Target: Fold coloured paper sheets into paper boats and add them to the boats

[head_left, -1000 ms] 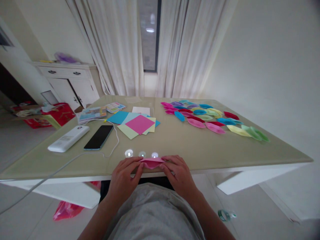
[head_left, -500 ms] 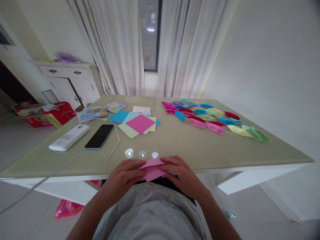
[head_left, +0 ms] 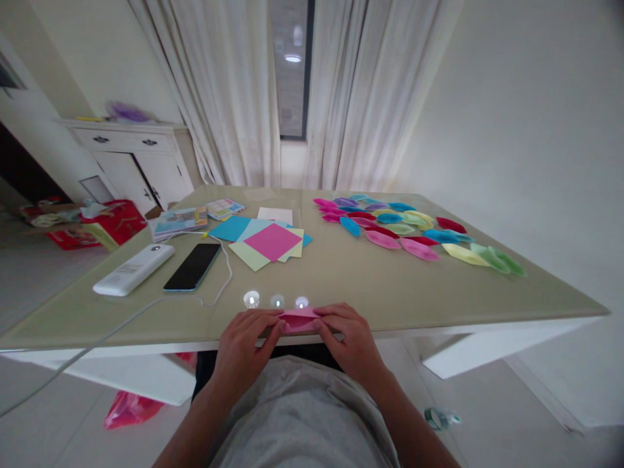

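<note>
A folded piece of pink paper [head_left: 298, 322] is held at the table's front edge, its middle bulging slightly apart like a narrow pocket. My left hand [head_left: 247, 341] pinches its left end between thumb and fingers. At the opposite end, my right hand [head_left: 347, 337] grips it the same way, thumb below and fingers on top. The fingertips cover both ends of the paper. Farther back lie flat square sheets, with a magenta sheet [head_left: 273, 244] on top of light green and blue ones.
Several folded paper boat-like shapes [head_left: 383, 239] in many colours spread over the table's [head_left: 390, 292] right side. To the left are a black phone [head_left: 192, 267], a white power bank [head_left: 134, 270], a white cable [head_left: 146, 305] and booklets [head_left: 180, 221]. A plastic bottle [head_left: 441, 418] lies on the floor.
The pink paper's lower flap, which hung down before, is now folded up, leaving a narrow strip with a gap. Both thumbs have moved in to pinch the ends.
</note>
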A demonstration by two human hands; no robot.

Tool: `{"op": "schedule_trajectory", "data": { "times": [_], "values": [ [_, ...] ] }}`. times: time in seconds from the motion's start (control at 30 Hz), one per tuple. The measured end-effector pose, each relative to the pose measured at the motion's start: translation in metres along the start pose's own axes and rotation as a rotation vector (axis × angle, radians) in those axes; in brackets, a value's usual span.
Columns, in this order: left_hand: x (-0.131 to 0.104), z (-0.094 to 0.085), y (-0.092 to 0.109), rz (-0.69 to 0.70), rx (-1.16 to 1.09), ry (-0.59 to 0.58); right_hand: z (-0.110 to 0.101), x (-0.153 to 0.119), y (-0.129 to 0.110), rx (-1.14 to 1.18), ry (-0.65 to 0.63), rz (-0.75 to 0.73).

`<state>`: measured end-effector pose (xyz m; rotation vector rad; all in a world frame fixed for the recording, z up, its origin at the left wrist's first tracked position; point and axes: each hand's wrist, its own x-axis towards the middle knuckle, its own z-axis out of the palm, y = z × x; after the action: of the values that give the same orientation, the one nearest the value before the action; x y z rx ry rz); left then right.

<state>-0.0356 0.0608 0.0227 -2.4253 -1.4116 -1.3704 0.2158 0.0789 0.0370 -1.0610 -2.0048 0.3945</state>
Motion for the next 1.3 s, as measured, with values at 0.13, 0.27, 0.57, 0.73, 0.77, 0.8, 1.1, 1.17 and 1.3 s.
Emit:
{"op": "schedule_trajectory", "data": {
  "times": [0.13,0.27,0.57,0.73,0.77,0.8,1.1,1.17,1.3],
  "values": [
    [-0.002,0.004,0.0,0.016,0.013,0.035,0.01,-0.001,0.001,-0.026,0.088,0.005],
    [-0.004,0.007,-0.003,0.05,0.026,0.049,0.017,-0.002,0.001,-0.071,0.154,-0.012],
    [-0.007,-0.002,-0.01,0.202,0.027,-0.017,0.023,-0.005,0.004,-0.148,0.201,-0.056],
    [-0.007,-0.004,-0.009,0.26,0.131,-0.06,0.024,-0.004,0.004,-0.202,0.198,-0.075],
    [-0.007,-0.003,-0.008,0.257,0.151,-0.059,0.023,-0.004,0.004,-0.213,0.187,-0.076],
    [-0.007,-0.002,-0.008,0.255,0.167,-0.058,0.022,-0.004,0.004,-0.224,0.169,-0.075],
    [-0.005,-0.002,-0.004,0.236,0.22,-0.056,0.001,-0.002,0.007,-0.208,-0.025,-0.24],
    [-0.004,-0.003,-0.004,0.221,0.184,-0.037,0.002,-0.002,0.006,-0.203,0.021,-0.28],
    [-0.001,-0.007,-0.002,0.197,0.101,-0.03,0.0,-0.001,-0.001,-0.18,0.045,-0.285]
  ]
}}
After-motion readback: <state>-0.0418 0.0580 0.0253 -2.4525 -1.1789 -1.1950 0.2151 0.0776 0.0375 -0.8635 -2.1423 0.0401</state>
